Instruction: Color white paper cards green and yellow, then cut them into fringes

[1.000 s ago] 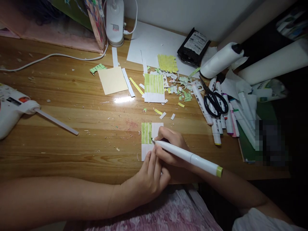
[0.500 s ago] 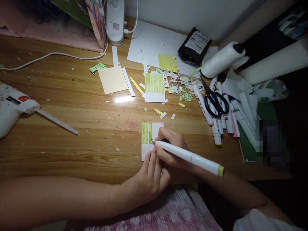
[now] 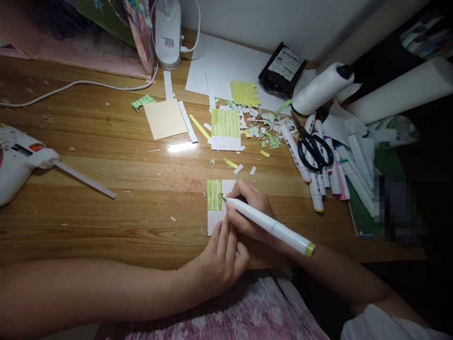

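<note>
My right hand [image 3: 253,208] is closed around a white marker [image 3: 269,222] with a lime-green end. Its dark tip touches a small white paper [image 3: 214,222], just beside green vertical stripes on the paper's upper left. The fingertips of my left hand [image 3: 221,257] press on the lower part of this paper. Its thumb is curled in, and a small white bit shows beside the thumb, too hidden to name. Farther back lies a similar striped paper [image 3: 225,130], its lower band plain white.
Paper scraps [image 3: 271,125] and a yellow sticky-note pad [image 3: 165,119] lie beyond my hands. Black-handled scissors [image 3: 314,151] rest on several markers [image 3: 316,198] at right. A glue gun [image 3: 21,158] with a protruding stick is at left. A black package [image 3: 282,70] sits at the back.
The marker's tip has moved slightly up along the edge of the green stripe, and its rear end has swung left. My left hand stays at the paper's lower part.
</note>
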`<state>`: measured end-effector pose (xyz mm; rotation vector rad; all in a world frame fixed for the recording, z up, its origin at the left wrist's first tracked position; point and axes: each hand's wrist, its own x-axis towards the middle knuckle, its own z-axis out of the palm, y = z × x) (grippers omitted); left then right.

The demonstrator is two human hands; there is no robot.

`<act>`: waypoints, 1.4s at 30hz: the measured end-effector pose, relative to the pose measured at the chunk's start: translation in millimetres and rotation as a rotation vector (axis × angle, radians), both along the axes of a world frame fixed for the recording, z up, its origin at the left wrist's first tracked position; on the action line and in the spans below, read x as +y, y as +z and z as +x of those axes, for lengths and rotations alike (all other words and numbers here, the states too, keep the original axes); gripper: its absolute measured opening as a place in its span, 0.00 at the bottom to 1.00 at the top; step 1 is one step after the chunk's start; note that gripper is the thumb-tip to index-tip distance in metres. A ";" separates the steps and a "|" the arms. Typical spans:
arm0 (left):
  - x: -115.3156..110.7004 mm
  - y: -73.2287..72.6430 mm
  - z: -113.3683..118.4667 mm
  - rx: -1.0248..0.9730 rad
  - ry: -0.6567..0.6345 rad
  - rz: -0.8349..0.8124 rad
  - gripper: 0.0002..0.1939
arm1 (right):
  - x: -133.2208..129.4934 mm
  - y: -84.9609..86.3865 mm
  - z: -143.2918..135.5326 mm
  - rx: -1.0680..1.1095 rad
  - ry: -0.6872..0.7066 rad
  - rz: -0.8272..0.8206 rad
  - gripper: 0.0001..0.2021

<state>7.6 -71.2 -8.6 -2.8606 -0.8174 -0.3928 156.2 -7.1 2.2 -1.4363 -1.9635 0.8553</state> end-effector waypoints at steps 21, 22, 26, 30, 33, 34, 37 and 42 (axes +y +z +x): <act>0.1 -2.2 -0.9 -0.030 -0.021 -0.001 0.10 | -3.7 1.8 4.7 0.042 0.179 -0.018 0.07; 0.3 -2.5 -1.0 -0.028 -0.025 -0.004 0.10 | -3.7 2.0 4.6 0.040 0.184 -0.019 0.07; 1.6 -2.8 -1.5 -0.037 -0.043 0.004 0.09 | -3.1 1.9 5.0 0.038 0.144 -0.020 0.06; 2.4 -2.4 -1.7 -0.046 -0.039 0.009 0.10 | -1.4 1.9 5.6 0.052 0.182 -0.027 0.06; 2.3 -2.9 -1.5 -0.046 -0.034 0.006 0.09 | -1.7 1.1 5.6 0.066 0.178 -0.023 0.06; 2.2 -3.2 -1.4 -0.044 -0.034 0.003 0.10 | -2.4 0.5 5.7 0.071 0.181 -0.023 0.06; 1.9 -3.5 -1.5 -0.038 -0.040 -0.001 0.10 | -3.2 -1.0 7.5 0.120 0.177 -0.056 0.06; 1.3 0.7 -4.9 -0.008 -0.059 0.002 0.12 | 15.4 5.8 20.8 0.275 -0.034 -0.049 0.07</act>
